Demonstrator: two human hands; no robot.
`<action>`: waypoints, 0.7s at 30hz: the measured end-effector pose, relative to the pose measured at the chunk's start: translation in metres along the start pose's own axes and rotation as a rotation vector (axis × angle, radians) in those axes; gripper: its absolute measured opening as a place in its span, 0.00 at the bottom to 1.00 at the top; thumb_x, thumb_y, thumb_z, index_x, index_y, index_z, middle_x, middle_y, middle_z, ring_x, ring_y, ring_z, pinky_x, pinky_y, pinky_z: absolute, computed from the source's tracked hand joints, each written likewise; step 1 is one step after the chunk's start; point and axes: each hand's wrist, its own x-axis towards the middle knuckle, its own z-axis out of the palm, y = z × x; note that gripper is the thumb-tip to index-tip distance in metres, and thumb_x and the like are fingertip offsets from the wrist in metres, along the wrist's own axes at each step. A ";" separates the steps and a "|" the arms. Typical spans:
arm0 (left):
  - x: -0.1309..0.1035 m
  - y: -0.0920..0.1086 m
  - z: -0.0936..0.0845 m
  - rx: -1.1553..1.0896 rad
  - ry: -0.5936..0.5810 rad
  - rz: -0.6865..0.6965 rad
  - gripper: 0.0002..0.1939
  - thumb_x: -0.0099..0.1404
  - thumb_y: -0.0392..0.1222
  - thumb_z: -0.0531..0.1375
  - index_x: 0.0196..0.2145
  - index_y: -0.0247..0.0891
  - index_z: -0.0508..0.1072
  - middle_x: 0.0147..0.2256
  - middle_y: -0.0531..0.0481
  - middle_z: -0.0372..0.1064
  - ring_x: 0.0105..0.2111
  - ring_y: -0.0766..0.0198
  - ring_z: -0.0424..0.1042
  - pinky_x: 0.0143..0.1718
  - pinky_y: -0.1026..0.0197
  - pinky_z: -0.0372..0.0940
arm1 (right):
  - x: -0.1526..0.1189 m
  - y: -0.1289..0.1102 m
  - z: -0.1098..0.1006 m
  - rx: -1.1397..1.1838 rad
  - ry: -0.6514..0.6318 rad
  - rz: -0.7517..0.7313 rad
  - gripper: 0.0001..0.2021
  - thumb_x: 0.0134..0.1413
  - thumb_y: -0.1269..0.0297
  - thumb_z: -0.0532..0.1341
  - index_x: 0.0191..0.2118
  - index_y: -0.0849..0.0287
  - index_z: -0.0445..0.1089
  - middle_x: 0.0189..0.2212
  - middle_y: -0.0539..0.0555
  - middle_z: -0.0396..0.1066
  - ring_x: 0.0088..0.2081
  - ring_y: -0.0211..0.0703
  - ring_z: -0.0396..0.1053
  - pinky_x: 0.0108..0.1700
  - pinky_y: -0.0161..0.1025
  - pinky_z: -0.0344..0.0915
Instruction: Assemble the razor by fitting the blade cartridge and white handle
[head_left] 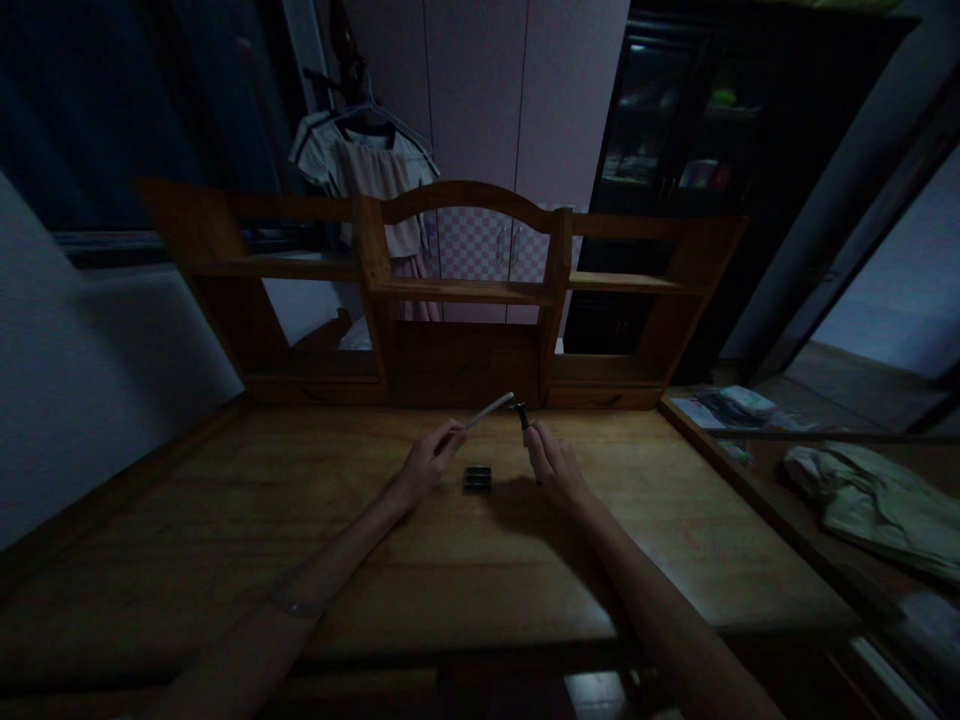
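My left hand [435, 458] is closed around one end of a slim white stick [490, 408], which slants up to the right; its exact kind is too dim to tell. In my right hand [553, 462] is what looks like a razor [523, 415], its dark handle upright and its small head at the top. The stick's far tip is close beside the razor head; whether they touch I cannot tell. On the desk between my hands lies a small dark case [478, 479] with several rows.
The wooden desk [360, 590] spreads under both forearms. A wooden shelf unit [465, 292] with small drawers rises along its back edge. To the right, a lower surface holds a pale crumpled cloth [877, 500] and plastic bags [742, 402]. The room is dim.
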 end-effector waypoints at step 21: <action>0.001 0.000 0.000 -0.019 -0.013 -0.014 0.16 0.65 0.52 0.49 0.35 0.37 0.67 0.25 0.55 0.58 0.26 0.67 0.58 0.28 0.67 0.53 | 0.002 0.004 0.003 -0.035 0.028 -0.055 0.15 0.65 0.59 0.42 0.42 0.58 0.62 0.26 0.53 0.67 0.25 0.39 0.64 0.28 0.34 0.54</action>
